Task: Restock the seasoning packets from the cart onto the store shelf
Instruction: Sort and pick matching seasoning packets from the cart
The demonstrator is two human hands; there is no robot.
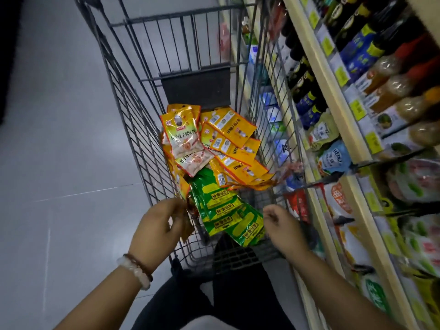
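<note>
A wire cart (142,96) stands on a grey tiled floor (59,139), just beside a store shelf (333,96) stocked with bottles (307,77) and pouches (335,160). In the cart lie the yellow packets (228,136) and, nearer the person, green packets (228,213). The left hand (158,231) pinches a brownish packet (187,225) at the cart's near corner, fingers curled on it; the right hand (283,231) hovers over the cart's near right side, fingers loosely curled, holding nothing.
</note>
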